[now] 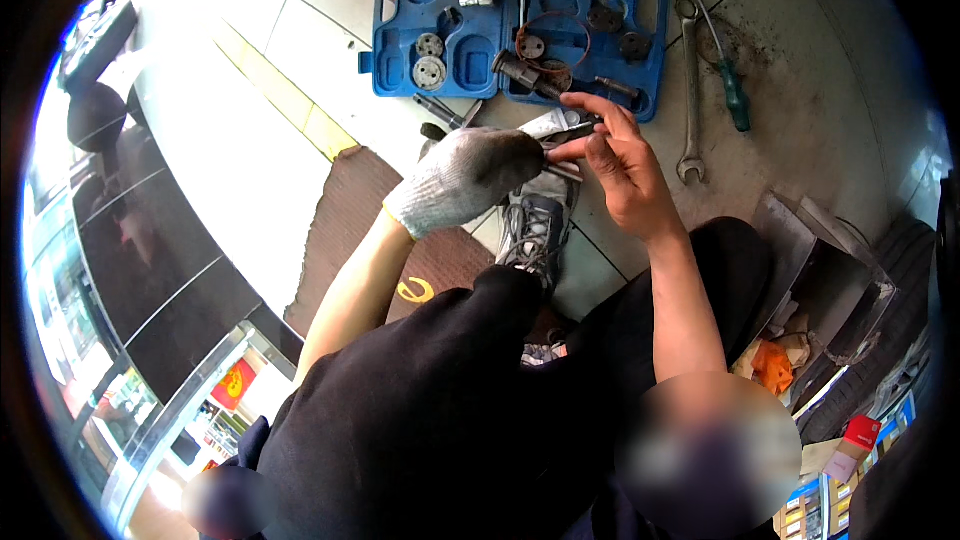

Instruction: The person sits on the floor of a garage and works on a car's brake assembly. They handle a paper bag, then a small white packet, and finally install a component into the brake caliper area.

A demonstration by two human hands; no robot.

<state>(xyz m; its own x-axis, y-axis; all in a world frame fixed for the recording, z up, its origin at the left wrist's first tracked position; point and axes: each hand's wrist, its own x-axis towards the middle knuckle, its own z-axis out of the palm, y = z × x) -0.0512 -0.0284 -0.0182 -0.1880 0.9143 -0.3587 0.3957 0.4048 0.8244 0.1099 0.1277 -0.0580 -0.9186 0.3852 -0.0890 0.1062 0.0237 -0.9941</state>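
My left hand [470,178], in a grey-white knit glove with dark stains, is closed around a silver metal tool [548,124] whose exact kind I cannot make out. Its parts jut out past the glove on the right side. Bare and with fingers stretched apart, my right hand [632,175] reaches to the tool's end; its fingertips are at or touching the metal. Both hands are above a grey laced shoe [535,225]. Just beyond them lies an open blue tool case [392,77] with round metal discs, a dark cylindrical part [520,70] and a thin reddish ring in its recesses.
A combination wrench [690,90] and a green-handled screwdriver [735,98] lie on the tiles right of the case. Brown cardboard [350,230] covers floor at the left. An open box [835,285], an orange wrapper [772,368] and dark tyres [905,270] stand at the right.
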